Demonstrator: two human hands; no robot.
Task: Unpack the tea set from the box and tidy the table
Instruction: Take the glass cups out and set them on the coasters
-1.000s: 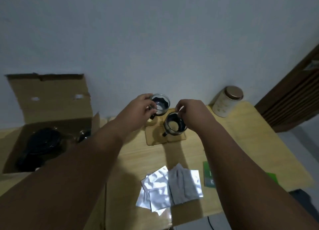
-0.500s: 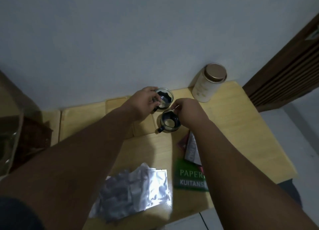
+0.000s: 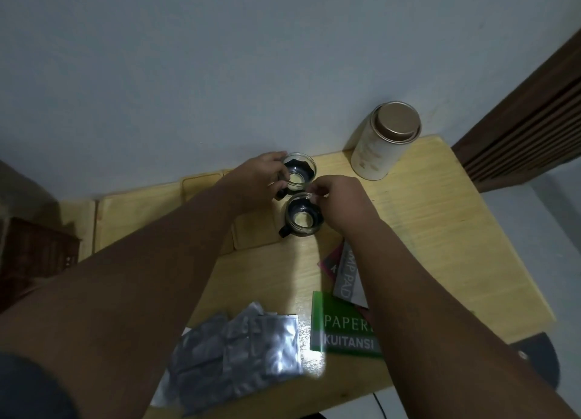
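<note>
Two small glass tea cups with black holders stand at the back of the wooden table (image 3: pixel 440 230). The far cup (image 3: pixel 300 175) sits by the wall, and my left hand (image 3: pixel 254 182) grips its left side. The near cup (image 3: pixel 303 219) stands on a wooden coaster (image 3: pixel 254 236), its black handle pointing left. My right hand (image 3: pixel 341 200) pinches that cup's rim at the upper right. Another wooden coaster (image 3: pixel 201 182) lies to the left by the wall.
A white tea canister with a bronze lid (image 3: pixel 385 141) stands at the back right. Silver foil packets (image 3: pixel 239 355) lie at the front edge beside a green receipt book (image 3: pixel 342 327) and a grey stamp pad box (image 3: pixel 349 274). A dark wooden object (image 3: pixel 34 255) is at far left.
The view swung right, so the cardboard box left the frame. Both cups came down: the far cup now by the wall, the near one on the coaster. Both hands keep hold.
</note>
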